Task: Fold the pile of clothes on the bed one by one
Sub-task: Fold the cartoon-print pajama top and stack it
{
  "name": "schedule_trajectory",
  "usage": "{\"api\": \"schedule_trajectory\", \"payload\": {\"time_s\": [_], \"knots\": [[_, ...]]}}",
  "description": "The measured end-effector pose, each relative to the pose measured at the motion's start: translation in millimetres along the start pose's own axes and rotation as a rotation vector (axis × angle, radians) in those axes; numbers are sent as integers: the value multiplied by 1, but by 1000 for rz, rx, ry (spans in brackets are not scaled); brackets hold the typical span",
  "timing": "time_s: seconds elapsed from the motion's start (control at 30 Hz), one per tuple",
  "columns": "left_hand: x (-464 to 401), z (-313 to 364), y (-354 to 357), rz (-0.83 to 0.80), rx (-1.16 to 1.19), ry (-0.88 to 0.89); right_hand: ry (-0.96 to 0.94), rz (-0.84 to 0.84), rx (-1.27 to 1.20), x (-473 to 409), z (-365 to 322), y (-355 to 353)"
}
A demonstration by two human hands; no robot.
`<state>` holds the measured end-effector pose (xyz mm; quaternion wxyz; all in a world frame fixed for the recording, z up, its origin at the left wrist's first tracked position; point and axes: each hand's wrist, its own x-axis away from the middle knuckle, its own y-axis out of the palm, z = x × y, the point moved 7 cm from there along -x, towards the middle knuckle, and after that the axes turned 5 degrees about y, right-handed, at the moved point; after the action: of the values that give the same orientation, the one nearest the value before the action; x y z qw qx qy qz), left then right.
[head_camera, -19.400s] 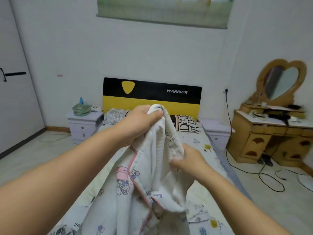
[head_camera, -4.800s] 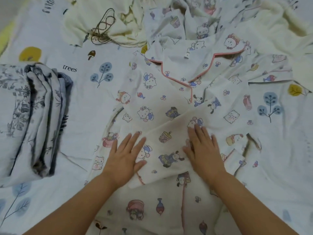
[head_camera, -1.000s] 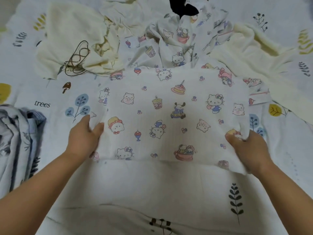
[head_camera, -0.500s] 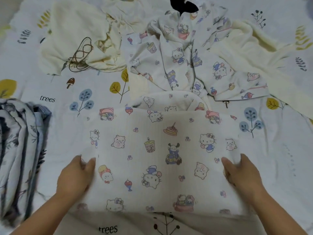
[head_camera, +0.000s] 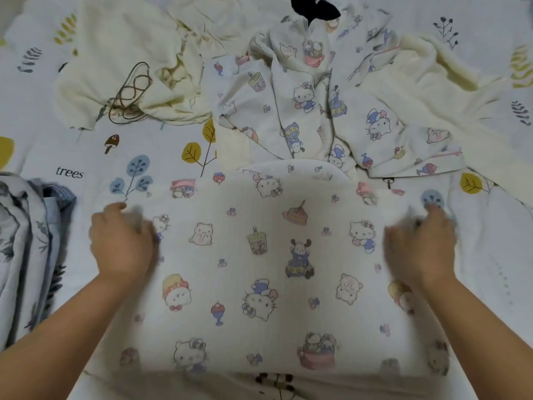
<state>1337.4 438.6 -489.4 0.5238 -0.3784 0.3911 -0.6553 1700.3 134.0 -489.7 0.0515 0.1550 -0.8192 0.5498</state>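
Note:
A folded white pyjama piece with cartoon cats (head_camera: 259, 269) lies flat on the bed sheet (head_camera: 496, 255), close in front of me. My left hand (head_camera: 124, 241) holds its left edge near the far corner, fingers curled over the cloth. On the opposite edge my right hand (head_camera: 421, 243) holds the cloth the same way. Both hands are motion-blurred. Behind it lies a crumpled garment of the same print (head_camera: 317, 111).
A cream garment (head_camera: 129, 53) with a tangle of brown cord (head_camera: 129, 93) sits at the far left, another cream garment (head_camera: 418, 90) at the far right. A folded blue-grey stack (head_camera: 26, 255) stands at the left edge. A black item (head_camera: 311, 7) shows at the top.
The folded pyjama piece has come nearer to me, away from the crumpled pile. Both hands have slid along its side edges toward the far corners.

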Motion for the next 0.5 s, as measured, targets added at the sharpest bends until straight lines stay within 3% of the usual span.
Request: {"api": "schedule_trajectory", "payload": {"time_s": [0.1, 0.2, 0.33, 0.4, 0.5], "knots": [[-6, 60, -3, 43, 23, 398, -355, 71, 82, 6, -59, 7], [-14, 111, 32, -177, -105, 641, -561, -69, 326, 5, -99, 40], [-32, 136, 69, -448, -265, 679, -722, -158, 380, -2, -121, 54], [-37, 142, 71, -534, -184, 742, -764, -228, 249, -2, -127, 45], [-42, 133, 63, -749, 95, 616, -551, -512, -82, -8, -118, 27]]}}
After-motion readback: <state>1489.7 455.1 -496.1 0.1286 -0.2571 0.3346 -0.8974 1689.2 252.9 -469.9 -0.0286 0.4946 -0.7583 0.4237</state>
